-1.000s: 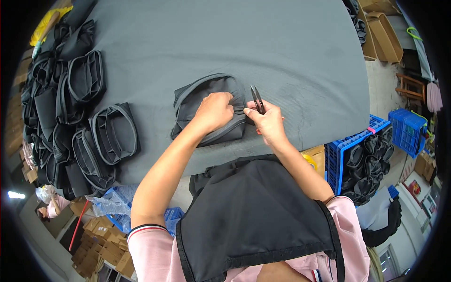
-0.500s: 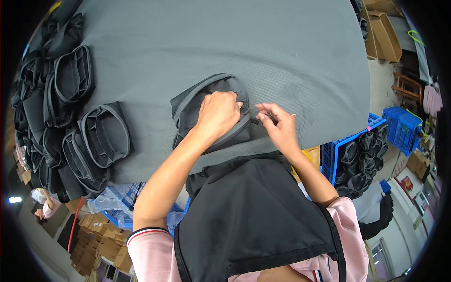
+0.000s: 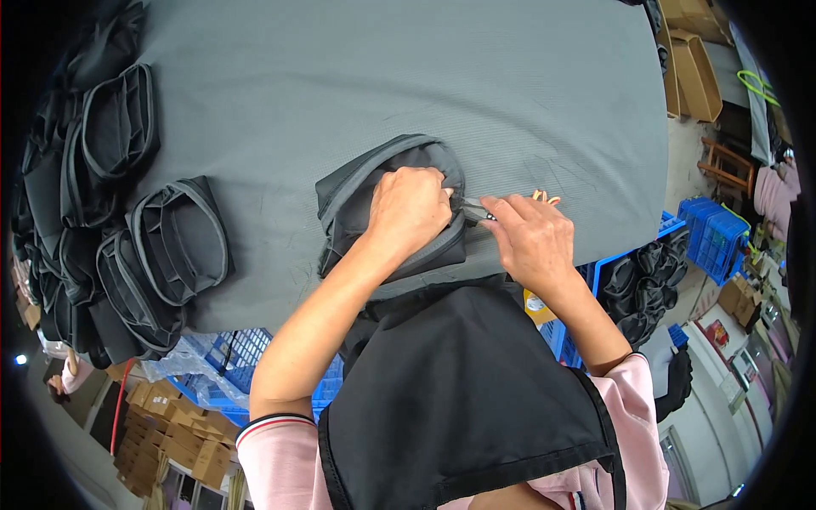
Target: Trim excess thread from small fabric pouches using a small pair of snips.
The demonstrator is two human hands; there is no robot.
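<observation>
A black fabric pouch lies unzipped on the grey covered table in front of me. My left hand reaches into its opening, with the fingers closed on the right-hand rim; the fingertips are partly hidden. My right hand is curled around a pair of small scissors. The metal blades point left and meet the pouch's rim beside my left fingers. Behind the knuckles, the orange handle ends stick out. Whether the blades touch a thread cannot be made out.
Similar black pouches are heaped along the table's left side. Blue crates stand below the near edge, and a crate at the right holds more black pouches. Cardboard boxes are stacked at lower left, where another person shows.
My right hand has turned palm down, and the scissors now extend to the pouch's rim. The left hand and pouch have shifted slightly right in view.
</observation>
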